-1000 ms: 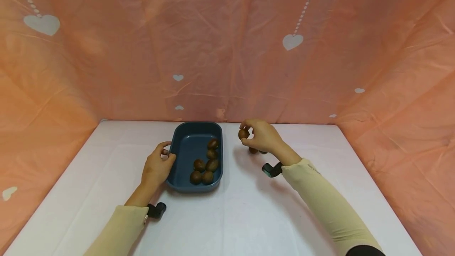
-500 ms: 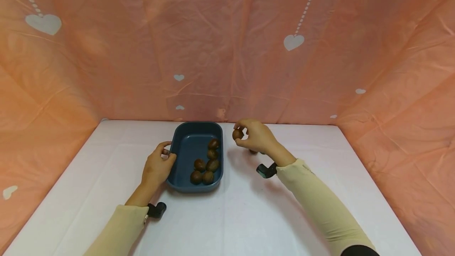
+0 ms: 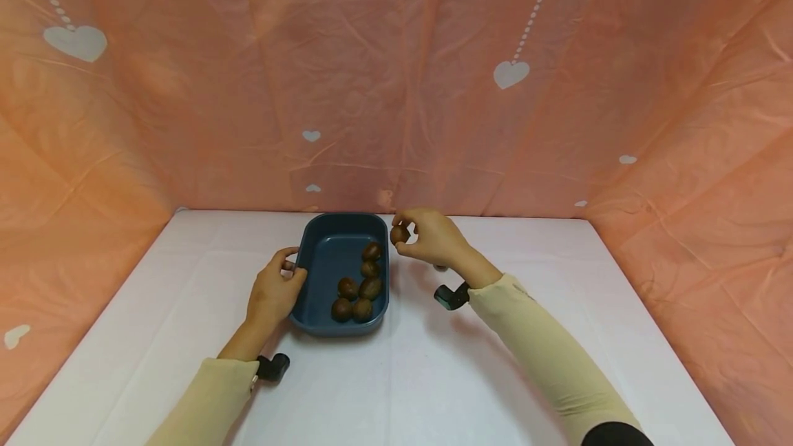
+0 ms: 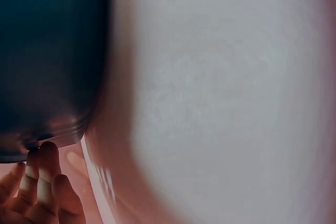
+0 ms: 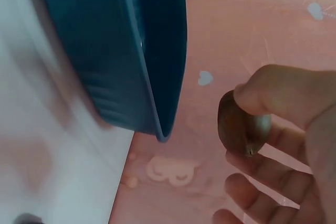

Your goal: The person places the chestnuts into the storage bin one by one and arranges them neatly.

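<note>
A dark blue rectangular dish (image 3: 331,325) stands on the table, with several brown walnuts (image 3: 369,288) along its right side and near end. My left hand (image 3: 272,291) holds the dish by its left side, thumb at the rim; in the left wrist view its fingertips (image 4: 48,150) meet the wall. My right hand (image 3: 436,236) pinches one walnut (image 5: 239,124) between thumb and fingers, just outside the dish's right rim near the far end. The right wrist view shows this walnut's pointed tip, raised beside the rim.
Another small round thing (image 3: 440,268) lies on the white table (image 3: 434,377), mostly hidden under my right hand. Orange cloth (image 3: 347,88) with pale hearts closes off the back and both sides.
My right hand has moved left with the pinched walnut, from away on the right up to the dish's rim. The left hand and the dish have stayed put.
</note>
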Action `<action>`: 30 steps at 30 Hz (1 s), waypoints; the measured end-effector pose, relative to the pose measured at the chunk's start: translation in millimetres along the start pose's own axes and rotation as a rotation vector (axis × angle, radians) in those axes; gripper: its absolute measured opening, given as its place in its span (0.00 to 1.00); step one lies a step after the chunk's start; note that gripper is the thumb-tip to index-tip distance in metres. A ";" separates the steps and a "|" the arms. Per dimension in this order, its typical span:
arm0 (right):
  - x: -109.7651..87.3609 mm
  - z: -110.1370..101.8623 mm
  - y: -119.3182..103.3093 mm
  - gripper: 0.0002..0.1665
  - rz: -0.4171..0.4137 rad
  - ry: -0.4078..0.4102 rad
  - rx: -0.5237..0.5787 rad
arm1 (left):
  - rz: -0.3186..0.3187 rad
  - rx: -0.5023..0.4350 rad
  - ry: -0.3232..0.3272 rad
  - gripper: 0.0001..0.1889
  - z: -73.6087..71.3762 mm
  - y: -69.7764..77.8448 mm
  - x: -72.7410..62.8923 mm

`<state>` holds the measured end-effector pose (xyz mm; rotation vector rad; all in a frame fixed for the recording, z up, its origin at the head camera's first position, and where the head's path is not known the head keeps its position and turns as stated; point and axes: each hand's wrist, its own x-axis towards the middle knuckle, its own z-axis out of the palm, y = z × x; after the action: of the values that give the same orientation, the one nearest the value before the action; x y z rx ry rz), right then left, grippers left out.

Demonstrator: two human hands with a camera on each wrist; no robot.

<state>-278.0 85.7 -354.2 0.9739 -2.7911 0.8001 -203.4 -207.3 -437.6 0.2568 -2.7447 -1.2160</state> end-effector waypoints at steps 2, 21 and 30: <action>2.2 1.8 -1.3 0.18 -0.024 -0.009 0.008 | 0.003 -0.004 -0.001 0.24 -0.2 0.1 -0.7; 19.5 27.6 -13.6 0.23 -0.147 -0.184 -0.001 | -0.010 -0.010 0.009 0.24 2.1 -0.9 -0.5; 31.6 47.3 -13.1 0.22 -0.182 -0.237 -0.009 | -0.006 -0.008 0.008 0.24 1.9 -0.9 1.1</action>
<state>-290.8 35.7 -381.5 1.3812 -2.8361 0.6873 -204.8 -206.8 -439.5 0.2679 -2.7342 -1.2240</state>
